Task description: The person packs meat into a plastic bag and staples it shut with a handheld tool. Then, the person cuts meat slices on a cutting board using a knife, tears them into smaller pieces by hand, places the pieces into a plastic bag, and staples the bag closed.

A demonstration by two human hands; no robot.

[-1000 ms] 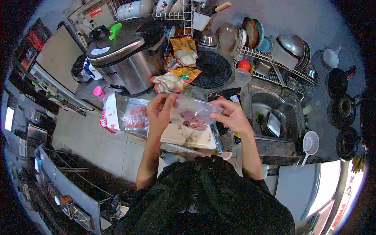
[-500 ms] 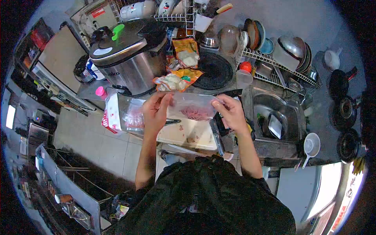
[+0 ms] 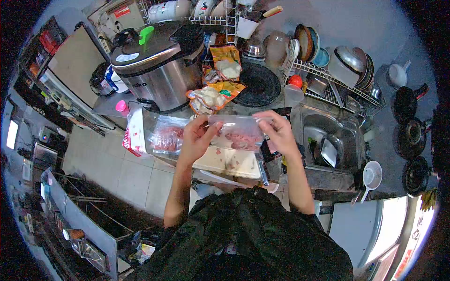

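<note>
A clear plastic bag with sliced pink meat (image 3: 241,139) hangs between my hands above a white cutting board (image 3: 225,161). My left hand (image 3: 198,136) pinches the bag's top left corner. At its top right corner, my right hand (image 3: 277,132) pinches the edge between thumb and fingers. A knife (image 3: 262,169) lies along the board's right side. Left of my left hand, another clear bag of meat (image 3: 167,137) rests on the counter beside a white and red box (image 3: 135,131).
A large steel cooker (image 3: 157,79) stands at the back left, with orange packets (image 3: 215,96) beside it. Behind my hands lies a round black plate (image 3: 257,84). The sink (image 3: 347,136) and dish rack (image 3: 323,77) are on the right.
Both hands still hold the bag, which has tilted a little and shifted slightly to the right. The meat inside has settled towards the bag's lower right part.
</note>
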